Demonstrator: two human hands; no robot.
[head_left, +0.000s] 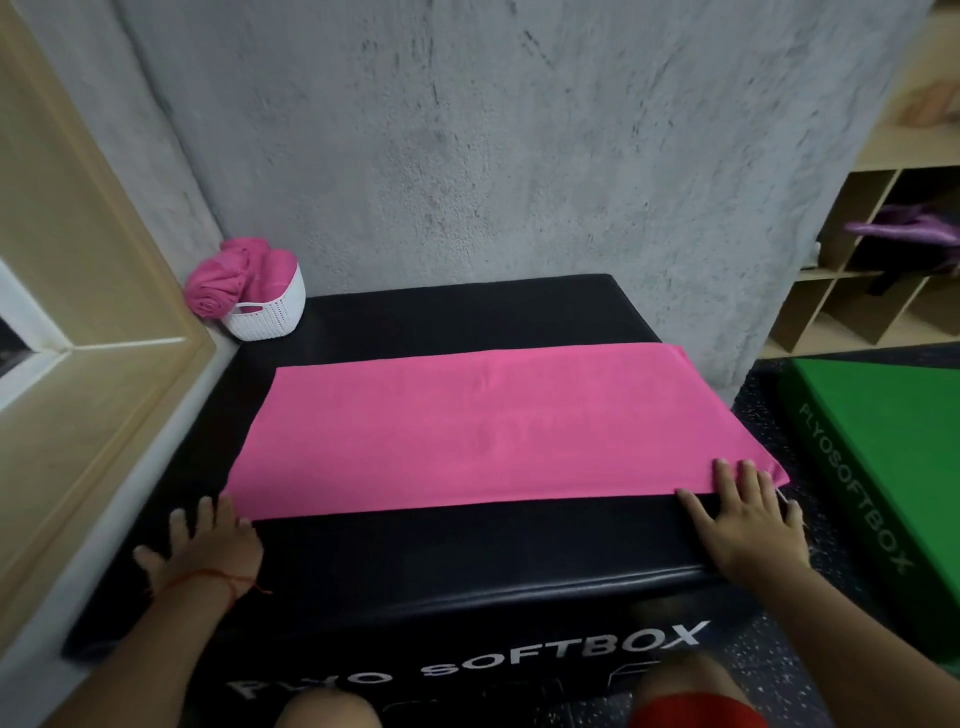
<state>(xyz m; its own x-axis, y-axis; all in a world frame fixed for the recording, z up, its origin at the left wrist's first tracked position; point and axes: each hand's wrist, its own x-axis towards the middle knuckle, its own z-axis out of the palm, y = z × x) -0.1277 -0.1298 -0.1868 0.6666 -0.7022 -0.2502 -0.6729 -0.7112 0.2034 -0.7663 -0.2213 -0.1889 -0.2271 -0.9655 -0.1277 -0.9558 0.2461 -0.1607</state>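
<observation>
Kneeling close against the black box (467, 566), the person has both hands down on its top, and the work in hand looks like getting a pink towel (493, 431) ready to be rolled. The left hand (208, 545) lies flat on the padded surface with its fingers spread. Its fingertips are right at the towel's near left corner, but it is hard to tell whether they actually touch the cloth. The right hand (748, 525) is likewise flat and relaxed, gripping nothing, with its thumb on the box and its fingertips resting on the towel's near right corner. The towel lies across the middle of the box top as a long smooth band. Its right end reaches the box's right edge, and it has hardly a wrinkle apart from a faint crease near its far edge. So the spreading and smoothing seem done, and probably a lengthwise fold too, though the layers cannot be made out. No roll is started at either end. Farther back, at the far left corner of the box and against the wall (519, 156), a white basket (275, 312) holds rolled towels (228, 280) of the same pink. That suggests some are finished and this one is left to roll and put in with them.
</observation>
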